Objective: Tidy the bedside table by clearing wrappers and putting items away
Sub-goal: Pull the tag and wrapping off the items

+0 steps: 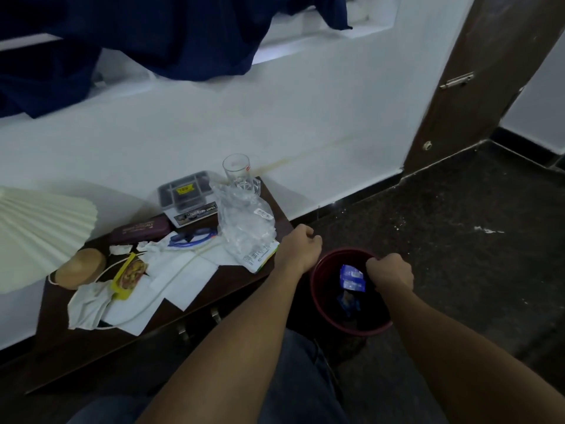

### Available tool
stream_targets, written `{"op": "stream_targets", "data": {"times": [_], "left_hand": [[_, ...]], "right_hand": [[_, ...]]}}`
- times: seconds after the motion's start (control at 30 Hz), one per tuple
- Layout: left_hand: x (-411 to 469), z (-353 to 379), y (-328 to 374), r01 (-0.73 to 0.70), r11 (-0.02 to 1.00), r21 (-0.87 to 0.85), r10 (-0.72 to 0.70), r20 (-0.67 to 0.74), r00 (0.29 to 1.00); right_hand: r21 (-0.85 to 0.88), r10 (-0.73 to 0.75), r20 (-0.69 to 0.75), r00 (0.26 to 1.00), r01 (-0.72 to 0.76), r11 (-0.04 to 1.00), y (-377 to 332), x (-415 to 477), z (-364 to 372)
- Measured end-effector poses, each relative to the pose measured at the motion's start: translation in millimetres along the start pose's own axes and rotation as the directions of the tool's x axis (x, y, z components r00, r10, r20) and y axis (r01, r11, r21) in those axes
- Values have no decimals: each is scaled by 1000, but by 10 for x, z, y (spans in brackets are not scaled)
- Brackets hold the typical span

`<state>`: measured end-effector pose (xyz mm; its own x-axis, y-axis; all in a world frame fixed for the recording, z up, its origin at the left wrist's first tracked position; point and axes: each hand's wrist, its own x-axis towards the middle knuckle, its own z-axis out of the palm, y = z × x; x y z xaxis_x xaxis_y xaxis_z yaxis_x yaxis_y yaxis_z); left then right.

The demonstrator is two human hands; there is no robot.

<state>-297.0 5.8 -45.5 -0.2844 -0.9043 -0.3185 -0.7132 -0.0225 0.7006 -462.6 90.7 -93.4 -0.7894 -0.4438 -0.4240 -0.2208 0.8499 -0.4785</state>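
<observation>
Forearms fill the bottom of the view, both reaching to the red bin (324,313) on the floor just beside the right end of the counter (241,275). Right hand (389,270) grips the bin's far rim, fingers curled over the edge. Left hand (301,243) is curled near the counter corner, by the bin's left rim; can't tell if it holds the rim, something small, or nothing. Bin looks like thin plastic with only blue wrappers (351,278) inside, so probably light and a bit flexy at the rim. A rim grip should do. Wrappers left to clear are on the counter's right end. Clear plastic bag (241,218): weightless, crinkly, slippery, so bunch it mid-body rather than pinching an edge. Its far end overlaps the base of the glass (237,169) in view; the glass is fragile and could tip, so lift the bag up, don't drag it. Green-edged wrapper (260,255) lies at the counter's near edge, partly under the bag: flat film, take it by the exposed corner. Yellow snack wrapper (130,275) sits further left among white tissues (183,270): soft, scoop in one handful. Blue glasses (192,235) lie just beside the dark case (140,229); hold them by the frame, not the lenses.
</observation>
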Motion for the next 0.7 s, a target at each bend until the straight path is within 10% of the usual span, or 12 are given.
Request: {"op": "stream_targets", "data": {"times": [0.27,0.5,0.7], "left_hand": [[-219,-446,-163,3,998,-60,-15,-185,983],[-519,-1379,-828,156,985,-70,-171,-386,907],[-788,-2065,-1708,320,940,-122,-331,-557,762]], "right_hand": [[-9,-294,-22,956,294,956,-518,-413,73],[-45,-759,21,650,759,649,-1653,-1561,626],[-27,-800,278,532,837,547,-2125,-2440,1329]]}}
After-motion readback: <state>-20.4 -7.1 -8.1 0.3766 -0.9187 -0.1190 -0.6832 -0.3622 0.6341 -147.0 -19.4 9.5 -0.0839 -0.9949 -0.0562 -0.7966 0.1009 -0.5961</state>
